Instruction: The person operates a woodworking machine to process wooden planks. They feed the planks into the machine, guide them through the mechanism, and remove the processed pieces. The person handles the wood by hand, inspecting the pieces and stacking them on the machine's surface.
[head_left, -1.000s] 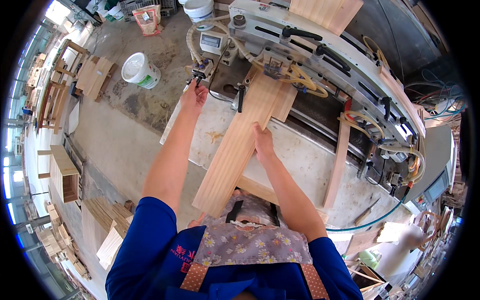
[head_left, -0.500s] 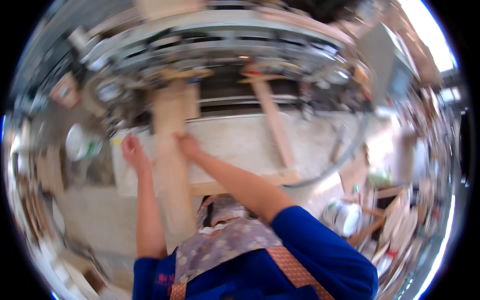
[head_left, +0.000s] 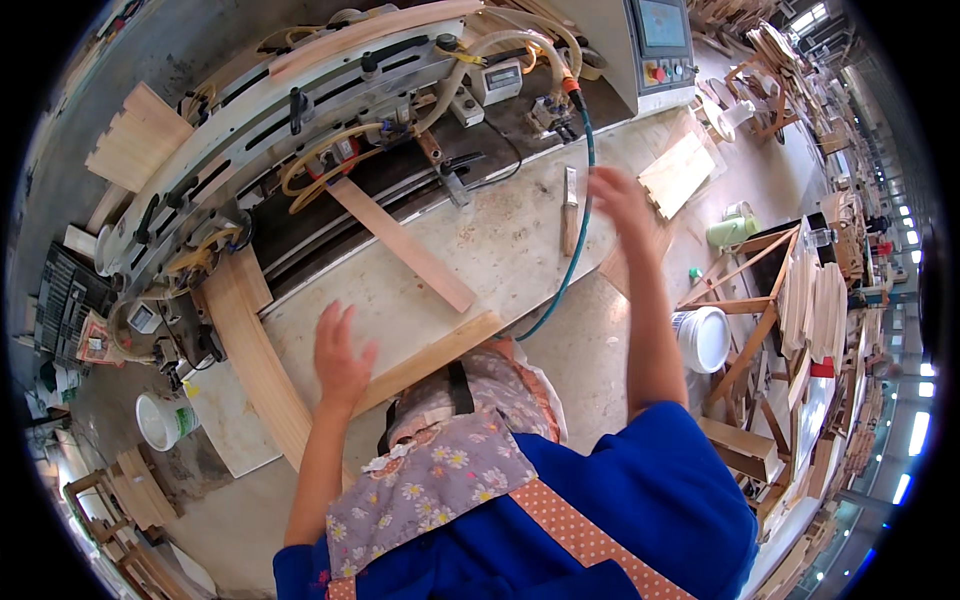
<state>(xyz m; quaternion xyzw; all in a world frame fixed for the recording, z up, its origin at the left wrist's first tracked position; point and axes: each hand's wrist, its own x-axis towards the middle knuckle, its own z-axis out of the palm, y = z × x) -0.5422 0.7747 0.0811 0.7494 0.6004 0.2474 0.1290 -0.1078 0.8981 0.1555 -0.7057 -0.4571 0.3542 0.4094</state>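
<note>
My left hand (head_left: 342, 362) is held over the pale worktable (head_left: 380, 270), fingers apart, with nothing in it. To its left a long, wide board (head_left: 250, 345) runs from the machine over the table edge. My right hand (head_left: 617, 205) reaches out at the right, slightly blurred, its fingers stretched and seemingly holding nothing. It is beside a teal hose (head_left: 583, 225). Just left of the hose lies a flat tool with a wooden handle and metal end (head_left: 570, 212). A narrow board (head_left: 405, 247) slants across the table, and a wooden strip (head_left: 430, 362) lies along the near edge.
Beyond the table stands a long machine with a slotted metal beam (head_left: 300, 110), hoses and a control panel (head_left: 660, 70). White buckets (head_left: 703, 338) (head_left: 165, 420) stand on either side. Wood pieces (head_left: 680, 175) lie beyond my right hand; a wooden frame (head_left: 755, 310) stands at right.
My view has swung to the right. My right hand has left the wide board and moved far right, near the hose. My left hand is now to the right of that board.
</note>
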